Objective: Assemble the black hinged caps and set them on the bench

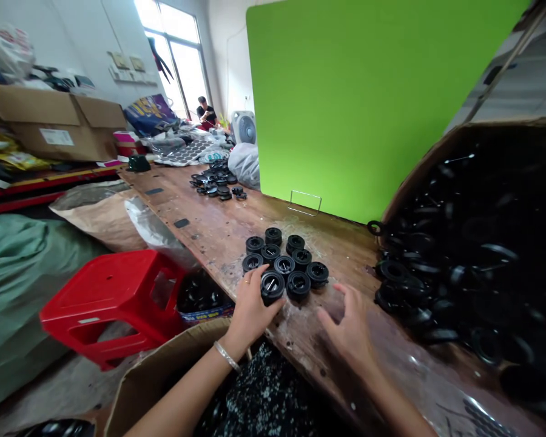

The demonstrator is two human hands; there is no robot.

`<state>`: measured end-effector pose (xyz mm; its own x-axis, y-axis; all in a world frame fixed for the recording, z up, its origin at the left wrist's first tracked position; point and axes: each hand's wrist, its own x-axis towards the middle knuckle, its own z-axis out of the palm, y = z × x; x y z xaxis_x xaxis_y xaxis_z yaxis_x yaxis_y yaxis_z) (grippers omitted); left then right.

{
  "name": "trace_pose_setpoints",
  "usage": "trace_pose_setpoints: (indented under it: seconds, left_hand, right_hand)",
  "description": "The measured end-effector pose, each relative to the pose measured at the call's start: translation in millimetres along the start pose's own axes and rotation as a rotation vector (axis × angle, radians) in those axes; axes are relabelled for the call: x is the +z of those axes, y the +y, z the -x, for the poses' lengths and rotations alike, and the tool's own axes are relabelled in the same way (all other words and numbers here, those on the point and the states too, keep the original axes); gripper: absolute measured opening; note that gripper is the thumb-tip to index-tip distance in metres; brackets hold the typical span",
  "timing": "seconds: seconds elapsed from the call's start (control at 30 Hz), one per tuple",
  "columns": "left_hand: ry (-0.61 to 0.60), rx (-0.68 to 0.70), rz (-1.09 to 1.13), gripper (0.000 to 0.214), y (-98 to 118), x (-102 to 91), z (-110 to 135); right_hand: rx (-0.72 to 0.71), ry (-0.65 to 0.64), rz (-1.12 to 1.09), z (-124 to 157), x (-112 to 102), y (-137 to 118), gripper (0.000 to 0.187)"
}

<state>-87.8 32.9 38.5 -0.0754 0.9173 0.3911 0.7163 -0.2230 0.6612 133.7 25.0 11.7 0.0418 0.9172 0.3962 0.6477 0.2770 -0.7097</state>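
my left hand point(250, 306) grips round black plastic cap point(272, 285) at cluster's near-left | my right hand point(352, 328) open, empty, nearby right

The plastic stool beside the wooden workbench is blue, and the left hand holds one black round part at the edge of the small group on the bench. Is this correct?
Not quite: the head view shows the stool is red, not blue. The rest holds: it stands beside the wooden workbench, and the left hand holds one black round part at the near edge of the small group.
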Motion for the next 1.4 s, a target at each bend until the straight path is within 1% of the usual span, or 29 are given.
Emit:
trace_pose_setpoints:
  seconds: [0.07, 0.13, 0.23, 0.33, 0.37, 0.43, 0.5, 0.57, 0.63, 0.77, 0.87, 0.97, 1.03, 1.1, 1.13, 1.17, 1.2, 1.27, 1.33, 1.4]
  left_hand:
    - [0.0, -0.011, 0.009, 0.073, 0, 4.2, -2]
    - [-0.007, -0.034, 0.039, 0.076, 0, 7.1, -1]
    - [-0.061, -0.048, 0.113, 0.082, -3, 7.0, -2]
    - [-0.14, -0.019, 0.211, 0.091, -13, 5.9, -4]
    - [-0.16, -0.001, 0.242, 0.095, -17, 6.7, -5]
    - [-0.168, 0.054, 0.283, 0.099, -25, 10.6, -4]
    - [-0.136, 0.109, 0.291, 0.096, -32, 16.6, -1]
    - [-0.089, 0.135, 0.293, 0.086, -36, 22.4, 2]
    - [-0.049, 0.12, 0.299, 0.077, -38, 26.0, 4]
    - [0.026, 0.071, 0.304, 0.071, -41, 27.2, 7]
    - [0.033, 0.046, 0.3, 0.069, -43, 25.5, 6]
    - [-0.017, 0.05, 0.309, 0.074, -38, 19.2, 3]
    - [-0.089, 0.06, 0.319, 0.083, -35, 12.2, 1]
    - [-0.205, 0.079, 0.325, 0.091, -35, 6.2, -2]
    - [-0.244, 0.095, 0.331, 0.091, -36, 5.0, -3]
    - [-0.254, 0.097, 0.34, 0.084, -39, 5.6, -4]
    - [-0.237, 0.086, 0.341, 0.074, -41, 8.0, -5]
    - [-0.121, 0.059, 0.333, 0.058, -44, 16.5, -7]
    - [0.004, 0.051, 0.296, 0.051, -43, 25.1, -7]
    - [0.066, 0.06, 0.232, 0.049, -40, 28.2, -9]
  right_hand:
    - [-0.118, -0.044, 0.141, -11, 9, -3, 0.07]
    - [-0.201, -0.126, 0.28, -26, 16, -9, 0.081]
    - [-0.264, -0.326, 0.457, -56, 24, -18, 0.083]
    - [-0.254, -0.546, 0.549, -82, 35, -20, 0.093]
    - [-0.252, -0.594, 0.562, -87, 39, -20, 0.095]
    - [-0.262, -0.645, 0.57, -93, 45, -17, 0.09]
    - [-0.278, -0.649, 0.579, -91, 49, -16, 0.08]
    - [-0.285, -0.62, 0.6, -84, 49, -17, 0.074]
    - [-0.273, -0.578, 0.618, -75, 49, -22, 0.075]
    - [-0.241, -0.51, 0.618, -63, 53, -34, 0.079]
    - [-0.235, -0.496, 0.627, -61, 57, -38, 0.081]
    - [-0.212, -0.492, 0.633, -60, 57, -38, 0.085]
    - [-0.205, -0.469, 0.628, -59, 56, -39, 0.086]
    - [-0.206, -0.447, 0.623, -58, 56, -41, 0.086]
    - [-0.208, -0.438, 0.624, -57, 56, -42, 0.087]
    - [-0.205, -0.427, 0.63, -56, 56, -43, 0.086]
    - [-0.195, -0.411, 0.643, -56, 57, -45, 0.085]
    - [-0.155, -0.374, 0.689, -55, 59, -47, 0.082]
    - [-0.116, -0.349, 0.733, -56, 59, -49, 0.078]
    - [-0.099, -0.349, 0.751, -57, 57, -49, 0.073]
